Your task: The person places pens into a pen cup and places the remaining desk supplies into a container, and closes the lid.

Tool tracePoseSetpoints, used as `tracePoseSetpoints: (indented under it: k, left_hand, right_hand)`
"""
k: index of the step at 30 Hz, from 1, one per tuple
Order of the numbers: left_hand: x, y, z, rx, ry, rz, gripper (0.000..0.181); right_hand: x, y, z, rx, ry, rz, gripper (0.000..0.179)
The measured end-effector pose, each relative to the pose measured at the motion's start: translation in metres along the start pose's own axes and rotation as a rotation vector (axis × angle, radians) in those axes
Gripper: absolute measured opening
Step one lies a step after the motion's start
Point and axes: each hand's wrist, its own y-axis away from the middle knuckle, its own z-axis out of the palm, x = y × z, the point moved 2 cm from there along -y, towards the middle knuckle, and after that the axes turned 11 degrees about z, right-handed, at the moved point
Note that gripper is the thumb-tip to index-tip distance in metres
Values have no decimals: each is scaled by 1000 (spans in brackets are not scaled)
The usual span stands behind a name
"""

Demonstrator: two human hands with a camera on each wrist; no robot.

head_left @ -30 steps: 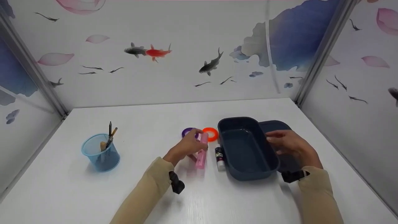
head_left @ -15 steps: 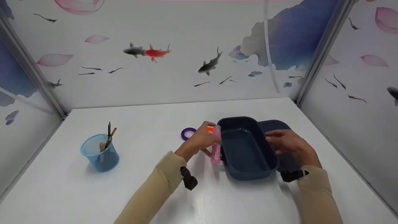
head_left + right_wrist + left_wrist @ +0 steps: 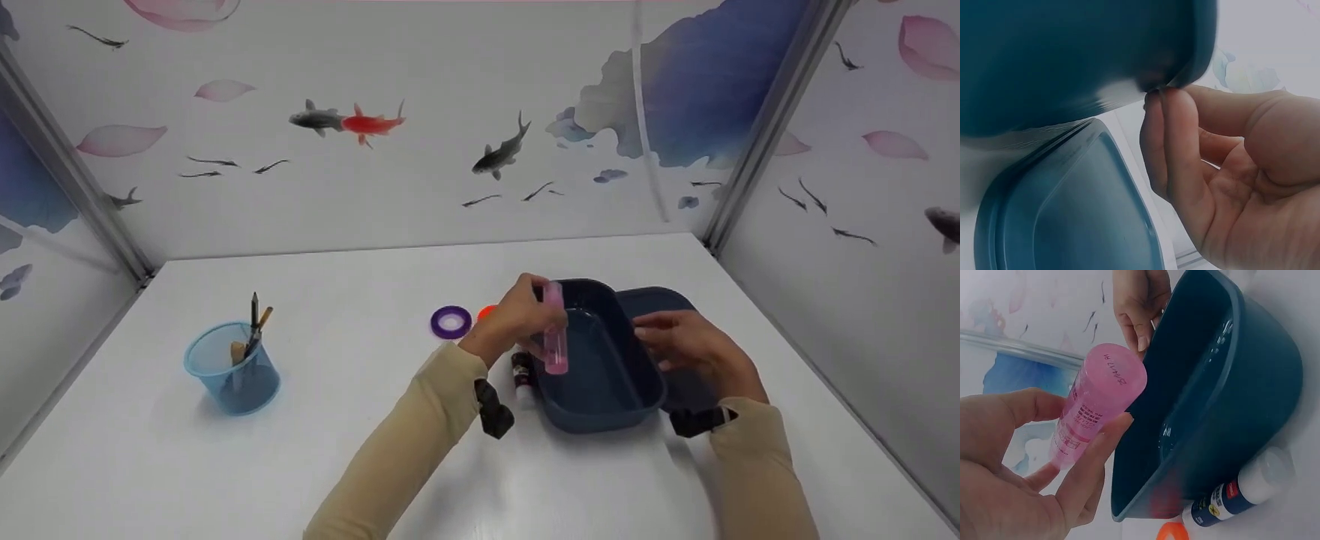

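While the left hand [image 3: 517, 316] (the nearer one) pinches the pink tube [image 3: 556, 350] between thumb and fingers — right of frame centre, long axis running up-and-down — over the navy container's [image 3: 604, 375] left side, the right hand [image 3: 696, 349] grips the opposite rim.

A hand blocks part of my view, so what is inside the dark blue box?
In the dark blue box, only bare floor and walls show. The left hand and the pink tube it grips cover part of its left side; anything beneath is hidden.
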Motion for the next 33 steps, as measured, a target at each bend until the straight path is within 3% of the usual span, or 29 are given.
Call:
tracePoseSetpoints:
  k: [6, 16, 26, 33]
  left_hand:
    - [-5, -7, 19, 43, 76, -6, 68]
    - [-26, -14, 56, 90, 91, 1, 66]
    - [-44, -18, 78, 180, 3, -51, 60]
    - [-50, -18, 83, 182, -64, -55, 62]
  right_hand:
    - [0, -2, 1, -6, -15, 1, 60]
    - [0, -1, 3, -4, -52, 14, 57]
    - [0, -1, 0, -5, -50, -8, 57]
    - [-1, 0, -1, 7, -38, -9, 57]
